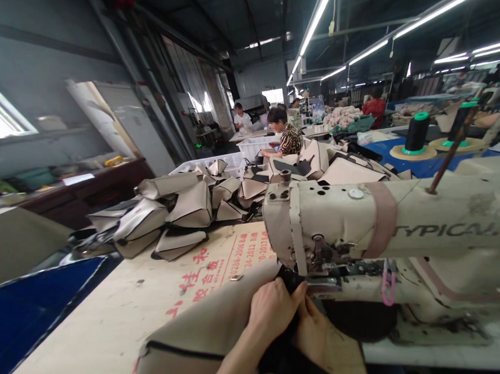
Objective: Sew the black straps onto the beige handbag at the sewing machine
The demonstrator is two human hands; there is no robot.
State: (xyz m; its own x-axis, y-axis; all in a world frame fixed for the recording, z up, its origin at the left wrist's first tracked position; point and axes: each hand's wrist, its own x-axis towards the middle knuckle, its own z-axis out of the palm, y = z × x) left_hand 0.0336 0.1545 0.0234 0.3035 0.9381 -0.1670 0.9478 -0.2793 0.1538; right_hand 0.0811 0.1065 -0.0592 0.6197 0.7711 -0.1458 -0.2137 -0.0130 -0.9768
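Observation:
Both hands are at the needle area of a white sewing machine [333, 214]. A beige bag piece [208, 314] with black edging lies under my left forearm, its upper end beneath the machine head. My left hand [274, 307] is closed on the black edge of this piece. Just to its right, my right hand [312, 329] is closed with thumb and fingers pinching the black material [294, 364] beside the machine's narrow arm. The exact spot under the needle is hidden by the hands and the dark fabric.
Several beige bags [192, 203] are piled behind the wooden board [110, 314]. A blue-lined bin [26, 314] stands at the left. Black thread spools [417, 135] stand behind the machine. A person [291, 139] in a patterned top sits beyond the pile.

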